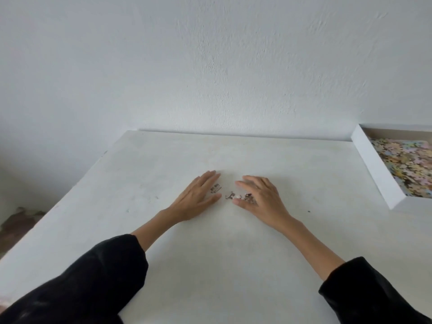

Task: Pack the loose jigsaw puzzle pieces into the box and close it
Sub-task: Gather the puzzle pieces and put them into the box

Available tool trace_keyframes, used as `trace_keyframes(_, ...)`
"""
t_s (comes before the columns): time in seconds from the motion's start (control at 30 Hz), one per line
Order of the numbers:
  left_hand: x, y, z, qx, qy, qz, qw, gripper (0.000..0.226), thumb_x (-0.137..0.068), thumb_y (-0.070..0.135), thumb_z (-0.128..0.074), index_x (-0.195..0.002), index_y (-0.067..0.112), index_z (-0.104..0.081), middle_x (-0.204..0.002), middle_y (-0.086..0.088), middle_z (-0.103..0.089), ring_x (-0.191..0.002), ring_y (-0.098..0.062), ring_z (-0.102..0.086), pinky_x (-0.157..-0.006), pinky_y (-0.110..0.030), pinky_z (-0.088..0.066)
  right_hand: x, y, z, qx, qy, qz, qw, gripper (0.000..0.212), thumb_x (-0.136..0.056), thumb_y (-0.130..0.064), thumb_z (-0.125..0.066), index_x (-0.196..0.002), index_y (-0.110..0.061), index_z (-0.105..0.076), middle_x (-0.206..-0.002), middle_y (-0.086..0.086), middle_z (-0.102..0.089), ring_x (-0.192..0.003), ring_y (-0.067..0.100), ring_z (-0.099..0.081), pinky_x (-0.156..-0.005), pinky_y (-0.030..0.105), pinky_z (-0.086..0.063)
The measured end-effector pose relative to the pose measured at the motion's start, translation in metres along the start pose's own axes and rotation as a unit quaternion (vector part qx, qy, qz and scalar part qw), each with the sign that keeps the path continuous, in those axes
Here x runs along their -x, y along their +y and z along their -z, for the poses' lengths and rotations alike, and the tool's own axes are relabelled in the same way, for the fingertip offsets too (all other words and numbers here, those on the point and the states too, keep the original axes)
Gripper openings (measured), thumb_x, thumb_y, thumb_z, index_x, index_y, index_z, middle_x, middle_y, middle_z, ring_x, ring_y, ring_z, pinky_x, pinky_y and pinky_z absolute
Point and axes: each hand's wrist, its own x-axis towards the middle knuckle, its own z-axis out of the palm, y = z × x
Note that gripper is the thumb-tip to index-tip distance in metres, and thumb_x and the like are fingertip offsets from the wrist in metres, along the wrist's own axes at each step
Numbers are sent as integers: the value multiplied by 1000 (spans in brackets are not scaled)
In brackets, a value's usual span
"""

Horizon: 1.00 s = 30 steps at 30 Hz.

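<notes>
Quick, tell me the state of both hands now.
Left hand: open, fingers straight, holding nothing, beside the loose puzzle pieces.
Right hand: open, fingers relaxed, holding nothing, partly over the pieces.

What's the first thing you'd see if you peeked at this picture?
Two hands stand out, the left hand and the right hand, spread in the middle of the white table with a few loose puzzle pieces between them. Next comes the open white box at the table's far right edge, holding a heap of pastel pieces.
</notes>
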Motion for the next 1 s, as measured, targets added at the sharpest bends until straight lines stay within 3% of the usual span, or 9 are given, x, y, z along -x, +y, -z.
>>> trace_keyframes(0.1,-2,-8,17,108,19,-10,994,40,-94,32,-49,-133,23,-47,-144,2,-39,-132,-4,-30,-110,-22,-27,0,13,11,-67,-16,-17,997,48,-83,-52,-54,-123,-26,-57,-134,0,-46,-125,18,-35,-101,25,-26)
trace_keyframes(0.17,-1,-22,29,113,4,-25,993,38,-89,43,-54,-121,25,-58,-136,1,-48,-129,-7,-38,-110,-26,-30,0,20,17,-97,-32,-15,995,38,-85,-36,-58,-120,-24,-60,-132,1,-48,-121,15,-36,-97,20,-25)
trace_keyframes(0.27,5,-38,44,112,-28,-26,993,55,-66,80,-48,-109,47,-59,-130,12,-49,-122,3,-43,-101,-6,-28,-1,22,20,-104,-29,-13,994,33,-82,-30,-64,-114,-23,-65,-126,0,-52,-110,7,-36,-94,19,-27)
trace_keyframes(0.4,6,-51,48,98,-57,-43,993,63,-52,80,-61,-107,50,-60,-129,21,-46,-118,19,-38,-95,4,-23,-5,18,23,-126,0,-36,991,23,-73,-28,-73,-94,-18,-71,-107,-1,-59,-102,10,-45,-89,25,-35)
trace_keyframes(0.5,4,-53,47,105,-47,-51,992,55,-51,77,-64,-101,55,-61,-125,27,-45,-115,24,-37,-93,6,-23,-9,14,30,-149,-10,-49,988,16,-68,-25,-78,-74,-24,-63,-89,-2,-59,-91,14,-50,-82,32,-39)
trace_keyframes(0.63,4,-52,44,115,-25,-48,992,39,-64,52,-73,-101,54,-58,-122,24,-48,-111,22,-41,-93,5,-25,-6,8,34,-214,17,-60,975,19,-73,-18,-75,-69,-24,-57,-78,-5,-63,-82,11,-58,-77,27,-43)
trace_keyframes(0.77,1,-51,39,89,17,-55,994,27,-86,15,-62,-111,22,-66,-120,5,-54,-105,7,-51,-90,-1,-32,-4,1,37,-327,50,-78,940,18,-86,-5,-58,-76,-17,-50,-78,9,-68,-61,13,-62,-56,22,-51)
trace_keyframes(0.9,0,-50,39,57,26,-69,996,25,-84,12,-64,-107,19,-69,-115,0,-55,-103,-9,-54,-89,-4,-35,-4,3,37,-333,31,-110,936,27,-92,-1,-40,-84,-21,-55,-70,2,-54,-54,10,-49,-48,20,-43)
trace_keyframes(1.0,-3,-51,38,39,45,-80,995,19,-80,13,-69,-99,14,-70,-107,0,-57,-100,-12,-56,-89,-8,-36,-3,4,36,-291,13,-128,948,28,-89,-3,-41,-85,-22,-61,-64,1,-40,-54,12,-36,-50,19,-34)
